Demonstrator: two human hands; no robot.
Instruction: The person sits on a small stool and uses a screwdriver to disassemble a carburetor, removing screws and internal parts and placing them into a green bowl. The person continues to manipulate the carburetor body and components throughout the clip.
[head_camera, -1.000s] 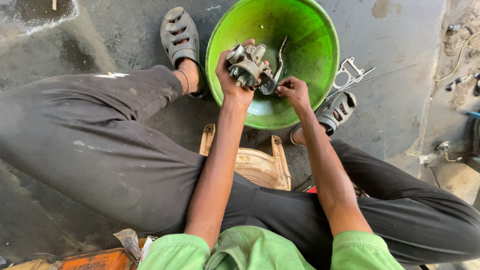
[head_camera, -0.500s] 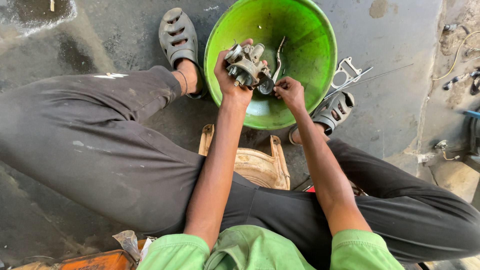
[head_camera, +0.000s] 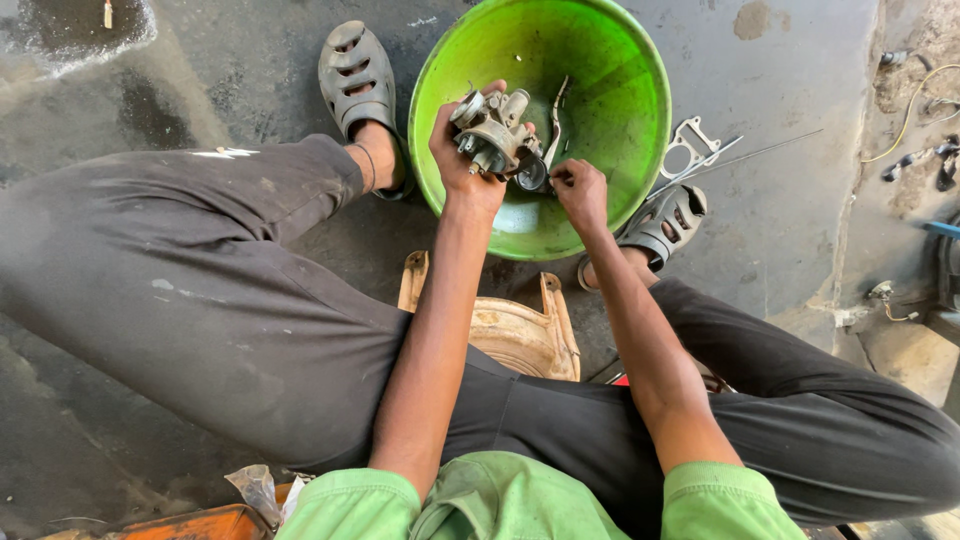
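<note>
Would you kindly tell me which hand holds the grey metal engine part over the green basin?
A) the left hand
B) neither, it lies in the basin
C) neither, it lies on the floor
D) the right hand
A: the left hand grips the metal part above the green basin, while the right hand only pinches at its lower edge.

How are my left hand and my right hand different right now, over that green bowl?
The left hand wraps around a grey metal engine part, holding it up; the right hand pinches with its fingers at the part's lower edge. The left hand sits higher in view, the right hand lower. Both are over the green bowl.
</note>
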